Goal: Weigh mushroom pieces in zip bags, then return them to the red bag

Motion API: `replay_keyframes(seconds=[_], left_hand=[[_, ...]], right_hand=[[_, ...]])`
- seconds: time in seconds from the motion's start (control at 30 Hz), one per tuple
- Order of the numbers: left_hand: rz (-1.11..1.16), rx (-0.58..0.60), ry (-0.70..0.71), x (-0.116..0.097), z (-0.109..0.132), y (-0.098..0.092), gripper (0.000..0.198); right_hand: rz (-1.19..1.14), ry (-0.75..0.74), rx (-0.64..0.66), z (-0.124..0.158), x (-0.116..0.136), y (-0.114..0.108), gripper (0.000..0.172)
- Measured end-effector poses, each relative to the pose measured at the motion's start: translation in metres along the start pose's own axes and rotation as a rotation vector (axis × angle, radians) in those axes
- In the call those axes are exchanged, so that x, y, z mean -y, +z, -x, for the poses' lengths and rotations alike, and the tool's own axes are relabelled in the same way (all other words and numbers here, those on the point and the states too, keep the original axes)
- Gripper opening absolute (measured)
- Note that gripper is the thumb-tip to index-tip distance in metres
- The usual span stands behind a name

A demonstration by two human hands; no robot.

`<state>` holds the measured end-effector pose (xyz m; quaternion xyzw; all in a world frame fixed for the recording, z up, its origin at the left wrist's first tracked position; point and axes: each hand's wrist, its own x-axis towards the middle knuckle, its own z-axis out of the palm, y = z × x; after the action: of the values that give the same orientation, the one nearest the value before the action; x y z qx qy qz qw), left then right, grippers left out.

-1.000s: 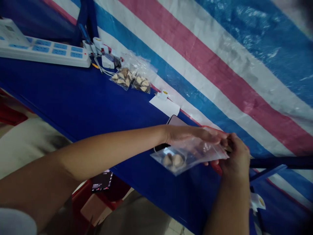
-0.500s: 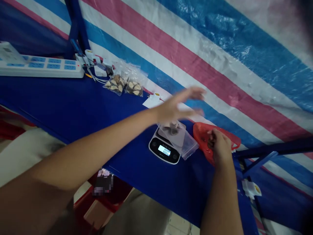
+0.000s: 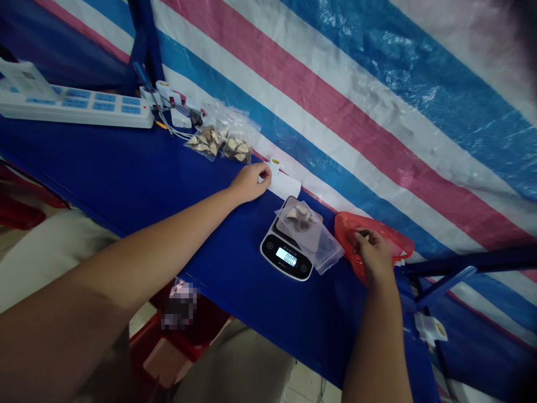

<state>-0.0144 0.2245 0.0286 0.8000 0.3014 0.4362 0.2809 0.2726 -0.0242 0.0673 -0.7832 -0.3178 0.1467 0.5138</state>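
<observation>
While my left hand (image 3: 250, 182) lies on the blue surface (image 3: 138, 173) at centre frame, its fingers (image 3: 263, 170) are curled together onto the near edge of a white paper slip (image 3: 286, 184); whether they pinch it or only press on it, I cannot tell. A small white piece with a yellow mark (image 3: 274, 163) sits just beyond the fingertips, at the far end of the slip.

My right hand (image 3: 372, 254), at centre right, reaches into a red plastic bag (image 3: 398, 240) that lies on the surface against the striped tarpaulin (image 3: 377, 95). Its fingers are bunched at the bag's mouth around something small; what it is, I cannot make out.

Item between the two hands: a small digital scale (image 3: 287, 258), display lit, digits unreadable. On its platform lies a clear zip bag (image 3: 312, 235) holding a few pale, shell-like pieces (image 3: 300, 215); the bag's open end hangs over the right side of the scale, toward the red bag.

Items at upper left: two more clear bags with similar pieces (image 3: 220, 143), side by side; beside them white plugs and cables (image 3: 174, 109); farther left, a white power strip (image 3: 79, 106) with blue sockets.
</observation>
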Motion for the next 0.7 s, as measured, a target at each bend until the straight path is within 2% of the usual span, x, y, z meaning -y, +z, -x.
replay_keyframes(seconds=[0.1,0.27,0.4,0.57,0.63,0.7], left_hand=[[0.003,-0.008,-0.023,0.003,-0.003,-0.001,0.008],[0.036,-0.009,-0.073,0.0,-0.004,-0.001,0.007],[0.052,-0.037,-0.121,-0.006,-0.002,-0.003,0.029],[-0.001,-0.156,-0.147,-0.009,-0.004,-0.004,0.054],[0.015,-0.159,-0.167,-0.009,-0.005,-0.002,0.057],[0.036,-0.107,-0.187,-0.011,-0.005,-0.001,0.054]], right_hand=[[0.061,0.023,-0.027,0.0,-0.001,0.001,0.035],[0.181,0.094,-0.06,0.001,0.004,-0.002,0.019],[0.179,0.113,-0.048,0.003,0.01,-0.005,0.019],[0.246,0.118,-0.081,0.005,0.013,-0.002,0.02],[0.262,0.121,-0.075,0.005,0.013,-0.001,0.02],[0.259,0.116,-0.058,0.005,0.013,0.0,0.02]])
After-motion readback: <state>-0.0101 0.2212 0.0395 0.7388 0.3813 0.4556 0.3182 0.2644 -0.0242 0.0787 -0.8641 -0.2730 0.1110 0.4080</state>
